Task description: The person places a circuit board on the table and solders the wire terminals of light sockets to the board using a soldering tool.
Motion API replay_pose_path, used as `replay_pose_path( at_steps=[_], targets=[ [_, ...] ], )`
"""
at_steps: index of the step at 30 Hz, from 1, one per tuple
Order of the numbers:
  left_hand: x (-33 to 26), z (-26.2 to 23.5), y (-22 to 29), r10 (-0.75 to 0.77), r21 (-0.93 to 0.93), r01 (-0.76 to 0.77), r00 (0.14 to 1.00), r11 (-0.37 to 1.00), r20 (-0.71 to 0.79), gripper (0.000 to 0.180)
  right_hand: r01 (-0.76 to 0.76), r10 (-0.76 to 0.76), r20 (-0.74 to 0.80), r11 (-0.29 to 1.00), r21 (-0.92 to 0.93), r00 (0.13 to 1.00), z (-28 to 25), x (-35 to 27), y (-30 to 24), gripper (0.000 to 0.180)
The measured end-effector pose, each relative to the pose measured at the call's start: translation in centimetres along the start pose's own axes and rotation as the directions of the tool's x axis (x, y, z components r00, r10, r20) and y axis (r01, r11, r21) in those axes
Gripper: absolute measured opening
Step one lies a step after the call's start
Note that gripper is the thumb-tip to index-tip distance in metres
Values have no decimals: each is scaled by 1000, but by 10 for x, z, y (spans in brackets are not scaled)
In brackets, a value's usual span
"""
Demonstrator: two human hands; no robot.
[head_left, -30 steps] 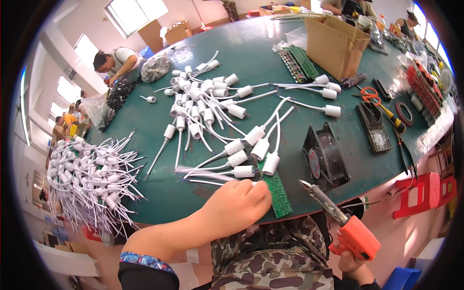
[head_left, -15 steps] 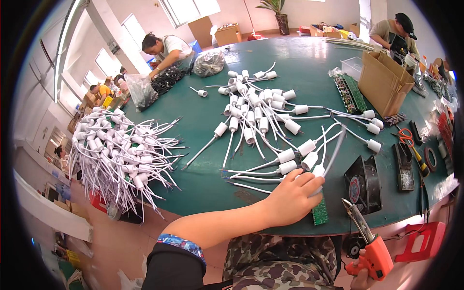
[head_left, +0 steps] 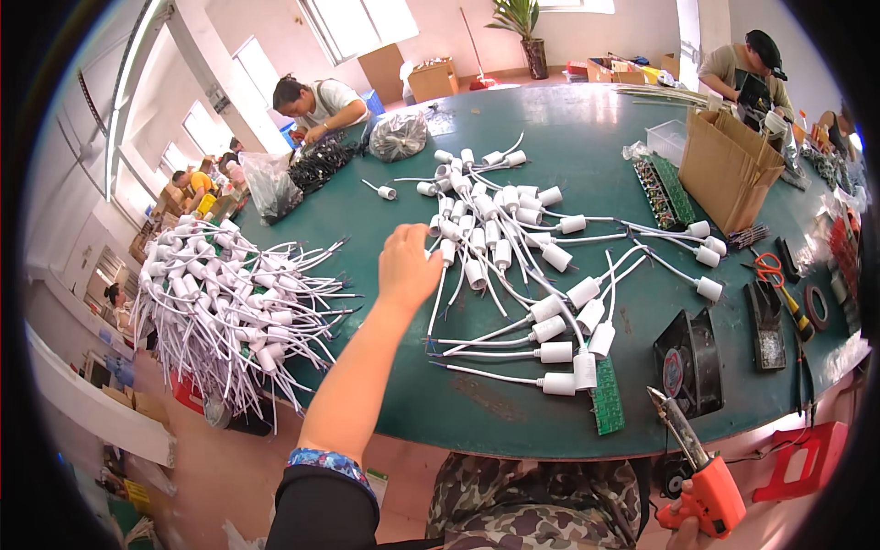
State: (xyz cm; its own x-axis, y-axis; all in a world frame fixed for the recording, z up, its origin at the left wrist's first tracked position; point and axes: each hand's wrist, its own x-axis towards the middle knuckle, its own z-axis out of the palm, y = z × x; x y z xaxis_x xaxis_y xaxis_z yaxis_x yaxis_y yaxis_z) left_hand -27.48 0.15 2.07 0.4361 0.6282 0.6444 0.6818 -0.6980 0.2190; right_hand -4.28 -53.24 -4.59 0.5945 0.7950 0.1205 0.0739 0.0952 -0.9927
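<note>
Over the left edge of the middle group of white corded lamp holders [head_left: 555, 257] is my left hand [head_left: 408, 268]. Its fingers curl together round a lamp holder that the hand mostly hides. Low at the right, my right hand [head_left: 683, 515] grips the red-orange handle of a soldering gun [head_left: 717, 500], its metal tip pointing up and left. Several lamp holders lie side by side near the front edge, cords running left. One upright lamp holder [head_left: 585, 370] sits against the green circuit board strip [head_left: 607, 403].
A large heap of corded lamp holders [head_left: 229, 302] hangs over the left edge. To the right stand a black fan [head_left: 689, 362], a black tray [head_left: 766, 330], orange scissors [head_left: 768, 268] and a cardboard box [head_left: 729, 170]. Other people work across the table, one beside plastic bags [head_left: 399, 137].
My left hand has left the lamp holders by the circuit board and moved up and left to the middle group. The soldering gun stays in my right hand, nearly still.
</note>
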Motion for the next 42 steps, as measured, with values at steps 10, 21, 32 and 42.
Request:
replay_pose_path(
  at_steps=[10, 21, 32, 42],
  targets=[
    [-12, -15, -23, -27, -51, 37, 984, 998, 174, 41, -49, 48, 13, 998, 45, 999, 8, -4, -4, 42],
    [-83, -60, 126, 275, -626, -88, 938, 775, 209, 32, 136, -141, -20, 978, -155, 990, 8, -7, 24, 62],
    [-134, -24, 180, 475, -505, -382, 878, 773, 63, 31, 239, -225, 80, 897, -371, 971, 16, 11, -4, 51],
    [-138, -13, 193, 554, -465, -469, 831, 751, 57, 31, 303, -281, 115, 878, -370, 953, 18, 25, -2, 18]
  ],
)
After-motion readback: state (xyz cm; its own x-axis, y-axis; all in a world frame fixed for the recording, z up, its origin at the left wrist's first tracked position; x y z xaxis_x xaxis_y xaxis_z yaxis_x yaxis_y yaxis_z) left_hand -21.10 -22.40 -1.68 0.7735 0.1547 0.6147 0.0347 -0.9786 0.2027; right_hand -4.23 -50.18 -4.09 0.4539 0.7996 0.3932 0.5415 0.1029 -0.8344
